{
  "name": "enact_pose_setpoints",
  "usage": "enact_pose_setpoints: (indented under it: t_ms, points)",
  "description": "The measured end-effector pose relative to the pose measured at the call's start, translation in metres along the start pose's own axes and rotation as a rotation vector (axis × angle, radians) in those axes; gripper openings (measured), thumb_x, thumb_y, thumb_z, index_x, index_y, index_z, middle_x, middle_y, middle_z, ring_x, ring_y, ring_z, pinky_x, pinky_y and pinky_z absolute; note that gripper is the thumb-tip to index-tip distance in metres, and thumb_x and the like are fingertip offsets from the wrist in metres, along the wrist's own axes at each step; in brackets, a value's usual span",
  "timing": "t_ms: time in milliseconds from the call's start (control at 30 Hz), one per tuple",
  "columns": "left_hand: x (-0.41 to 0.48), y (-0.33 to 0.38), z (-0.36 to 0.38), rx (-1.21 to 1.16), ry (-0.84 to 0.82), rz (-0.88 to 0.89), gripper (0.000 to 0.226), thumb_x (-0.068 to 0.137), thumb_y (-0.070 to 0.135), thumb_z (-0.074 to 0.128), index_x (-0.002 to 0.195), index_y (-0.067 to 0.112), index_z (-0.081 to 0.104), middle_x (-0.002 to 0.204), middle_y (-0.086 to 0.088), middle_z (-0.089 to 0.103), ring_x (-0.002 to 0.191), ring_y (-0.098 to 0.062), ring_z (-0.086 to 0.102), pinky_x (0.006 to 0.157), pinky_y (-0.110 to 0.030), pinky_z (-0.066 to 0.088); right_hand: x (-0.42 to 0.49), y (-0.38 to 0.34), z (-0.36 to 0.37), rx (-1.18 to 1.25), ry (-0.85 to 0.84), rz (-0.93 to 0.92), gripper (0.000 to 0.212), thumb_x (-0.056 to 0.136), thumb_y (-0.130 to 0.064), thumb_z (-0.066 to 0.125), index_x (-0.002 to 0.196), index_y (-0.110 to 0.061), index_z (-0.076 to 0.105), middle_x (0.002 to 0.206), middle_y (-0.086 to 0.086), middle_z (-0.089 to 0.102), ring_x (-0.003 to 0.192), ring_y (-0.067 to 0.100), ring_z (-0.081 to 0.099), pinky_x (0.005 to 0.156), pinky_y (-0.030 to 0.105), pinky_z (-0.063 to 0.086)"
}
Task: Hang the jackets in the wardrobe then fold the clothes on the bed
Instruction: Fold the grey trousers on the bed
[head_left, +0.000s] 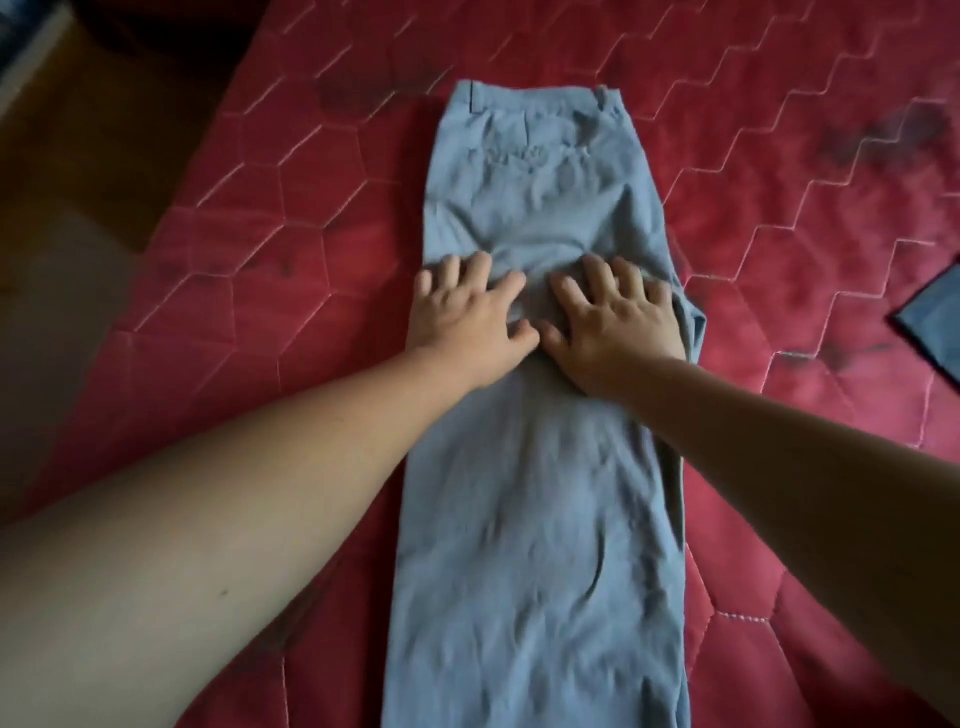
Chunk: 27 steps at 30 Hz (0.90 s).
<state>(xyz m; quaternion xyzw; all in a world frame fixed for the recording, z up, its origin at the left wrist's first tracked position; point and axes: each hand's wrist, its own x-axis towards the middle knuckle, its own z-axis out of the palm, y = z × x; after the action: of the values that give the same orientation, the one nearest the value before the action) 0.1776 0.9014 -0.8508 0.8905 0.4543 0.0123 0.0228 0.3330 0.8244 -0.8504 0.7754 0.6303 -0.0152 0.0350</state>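
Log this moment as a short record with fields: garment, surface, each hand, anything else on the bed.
garment: grey-blue trousers, laid out lengthwise, waistband at the far end
surface: red quilted bedspread
left: left hand flat on the trousers, fingers spread
right: right hand flat on the trousers beside it
other: dark blue cloth at the right edge

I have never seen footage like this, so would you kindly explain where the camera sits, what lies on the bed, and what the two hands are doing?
No machine is involved. The single picture comes from a wide-angle camera worn on a person's head, looking forward and down along their bare arms. A pair of grey-blue trousers lies lengthwise on a red quilted bedspread, with the waistband at the far end. The left hand and right hand press side by side on the trousers with fingers spread; neither grips anything. A dark cloth peeks in at the right edge.
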Motion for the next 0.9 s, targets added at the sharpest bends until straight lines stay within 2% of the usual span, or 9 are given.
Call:
enact_pose_setpoints:
  t_ms: [67, 133, 233, 433, 567, 633, 700, 800, 900]
  points:
    - [0.033, -0.005, -0.016, 0.03, 0.048, 0.019, 0.038, 0.086, 0.047, 0.048, 0.116, 0.026, 0.059, 0.127, -0.008, 0.055, 0.121, -0.035, 0.047, 0.096, -0.045, 0.035, 0.024, -0.005, -0.015, -0.019, 0.082, 0.0, 0.045, 0.095, -0.048, 0.041, 0.127, -0.019, 0.053, 0.129, 0.016, 0.055, 0.119, 0.043, 0.048, 0.097, 0.054, 0.039]
    - [0.048, -0.013, -0.007, 0.066, 0.089, 0.022, 0.047, 0.091, 0.042, 0.046, 0.134, 0.026, 0.053, 0.147, -0.014, 0.043, 0.14, -0.036, 0.035, 0.111, -0.047, 0.028, 0.045, -0.006, -0.013, -0.006, 0.121, 0.003, 0.045, 0.098, -0.04, 0.041, 0.136, -0.017, 0.048, 0.143, 0.018, 0.047, 0.133, 0.041, 0.039, 0.109, 0.055, 0.031]
    - [0.047, -0.022, 0.024, 0.013, 0.149, -0.02, 0.069, 0.094, 0.049, 0.036, 0.159, 0.031, 0.023, 0.166, -0.016, 0.014, 0.154, -0.032, 0.011, 0.124, -0.047, 0.008, 0.06, 0.002, 0.012, 0.082, 0.095, 0.051, 0.067, 0.099, -0.057, 0.024, 0.159, -0.028, 0.022, 0.168, 0.008, 0.013, 0.156, 0.028, 0.003, 0.125, 0.048, 0.002]
    - [0.064, -0.022, 0.012, -0.018, 0.005, -0.032, 0.066, 0.087, 0.053, 0.043, 0.15, 0.034, 0.04, 0.161, -0.012, 0.028, 0.149, -0.034, 0.022, 0.121, -0.045, 0.015, 0.065, 0.001, 0.01, 0.101, 0.013, 0.086, 0.076, 0.094, -0.066, 0.011, 0.161, -0.031, 0.014, 0.17, 0.006, 0.005, 0.156, 0.026, -0.002, 0.126, 0.045, -0.001]
    - [0.11, -0.031, -0.01, -0.071, 0.12, 0.003, 0.04, 0.087, 0.047, 0.049, 0.119, 0.026, 0.063, 0.131, -0.012, 0.051, 0.125, -0.038, 0.044, 0.103, -0.044, 0.036, 0.059, -0.003, 0.006, 0.11, 0.012, 0.095, 0.076, 0.093, -0.064, 0.013, 0.161, -0.031, 0.015, 0.17, 0.006, 0.007, 0.156, 0.026, 0.001, 0.126, 0.045, 0.0]
    - [0.128, -0.029, -0.002, -0.061, 0.11, -0.002, 0.057, 0.093, 0.05, 0.042, 0.147, 0.029, 0.045, 0.157, -0.016, 0.033, 0.146, -0.039, 0.026, 0.118, -0.051, 0.023, 0.064, -0.001, 0.006, 0.119, 0.026, 0.106, 0.075, 0.094, -0.064, 0.014, 0.161, -0.031, 0.016, 0.17, 0.006, 0.008, 0.156, 0.026, 0.002, 0.126, 0.045, 0.0]
    - [0.13, -0.027, 0.018, -0.007, 0.054, -0.017, 0.071, 0.095, 0.06, 0.03, 0.159, 0.033, 0.019, 0.167, -0.013, 0.012, 0.153, -0.037, 0.008, 0.124, -0.051, 0.01, 0.064, -0.001, 0.01, 0.121, 0.027, 0.099, 0.074, 0.095, -0.063, 0.015, 0.161, -0.031, 0.014, 0.17, 0.006, 0.009, 0.156, 0.026, 0.002, 0.125, 0.045, 0.0]
    - [0.131, -0.025, 0.026, -0.005, 0.085, -0.035, 0.073, 0.091, 0.064, 0.026, 0.158, 0.034, 0.023, 0.166, -0.013, 0.017, 0.153, -0.037, 0.012, 0.123, -0.052, 0.012, 0.062, 0.001, 0.011, 0.118, 0.015, 0.09, 0.072, 0.095, -0.062, 0.022, 0.16, -0.031, 0.02, 0.168, 0.006, 0.016, 0.155, 0.027, 0.009, 0.125, 0.046, 0.006]
    - [0.133, -0.024, 0.02, 0.015, 0.074, -0.031, 0.073, 0.091, 0.064, 0.022, 0.158, 0.034, 0.022, 0.167, -0.013, 0.015, 0.153, -0.036, 0.01, 0.123, -0.051, 0.012, 0.08, 0.005, -0.005, 0.177, 0.115, 0.095, 0.055, 0.092, -0.05, 0.04, 0.138, -0.022, 0.051, 0.144, 0.012, 0.047, 0.137, 0.037, 0.041, 0.111, 0.051, 0.031]
